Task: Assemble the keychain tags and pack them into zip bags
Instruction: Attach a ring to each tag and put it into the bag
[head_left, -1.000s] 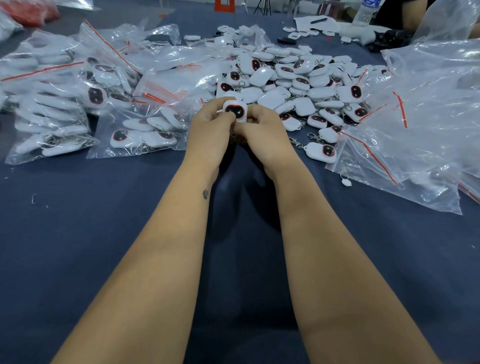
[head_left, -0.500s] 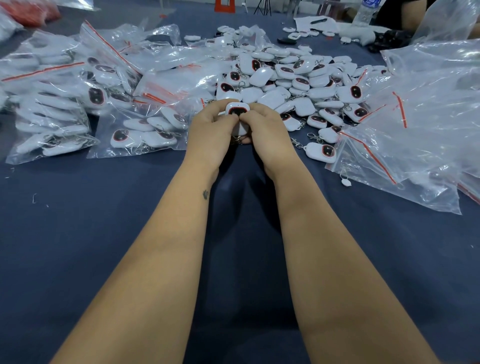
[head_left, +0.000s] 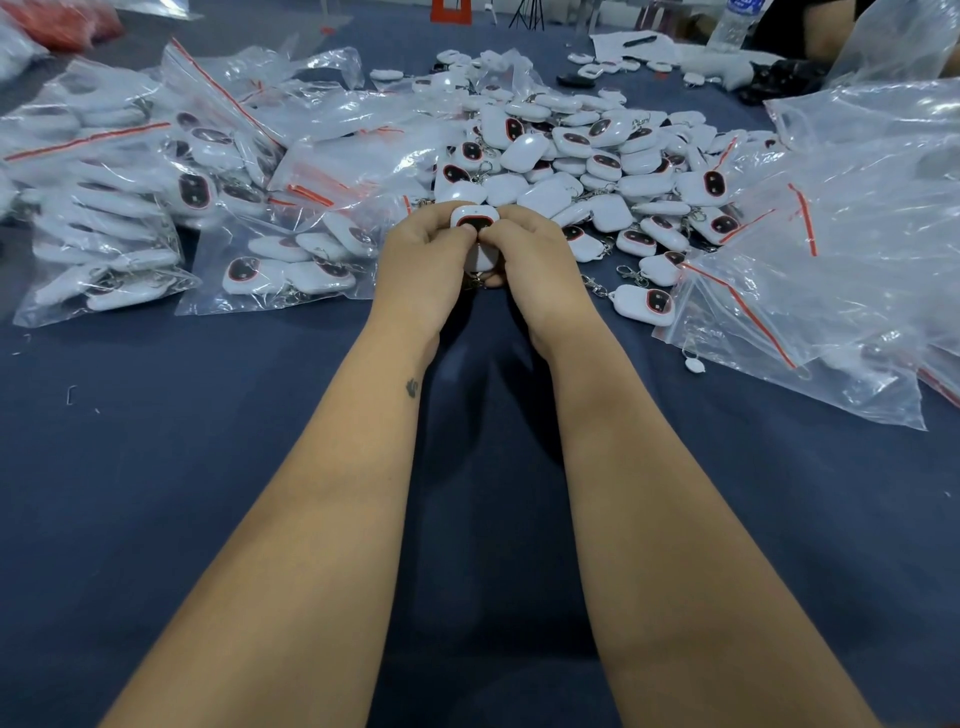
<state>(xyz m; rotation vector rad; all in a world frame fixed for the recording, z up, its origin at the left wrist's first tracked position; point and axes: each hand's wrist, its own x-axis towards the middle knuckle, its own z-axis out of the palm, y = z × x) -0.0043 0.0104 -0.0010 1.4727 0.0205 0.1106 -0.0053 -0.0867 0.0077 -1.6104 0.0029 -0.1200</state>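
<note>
White keychain tag pinched between both hands, held just above dark blue cloth table, dark oval face with red rim turned up toward camera. Left hand curled round tag's left side, right hand curled round right side, thumbs meeting over tag's lower face; bit of metal ring hardware peeking out under the hands, detail too small to tell. Bare cloth toward the body from both hands and around both forearms, smooth matte weave, few small specks out left. Just beyond the hands, heap of loose tags: rounded glossy white plastic, some face up showing dark ovals, some face down, metal clasps tangled among them. One stray tag just right of right hand, clasp attached, lying flat. Left of left hand, filled zip bags of clear crinkled plastic with red seal strips, each holding several tags, overlapping in a pile running far left. Right of right hand, stack of empty-looking zip bags, clear film, red strips, edges reaching nearly to stray tag. Tiny white piece on cloth by that stack's near edge. Far beyond the heap, plastic bottle and paper sheet near table's far edge.
</note>
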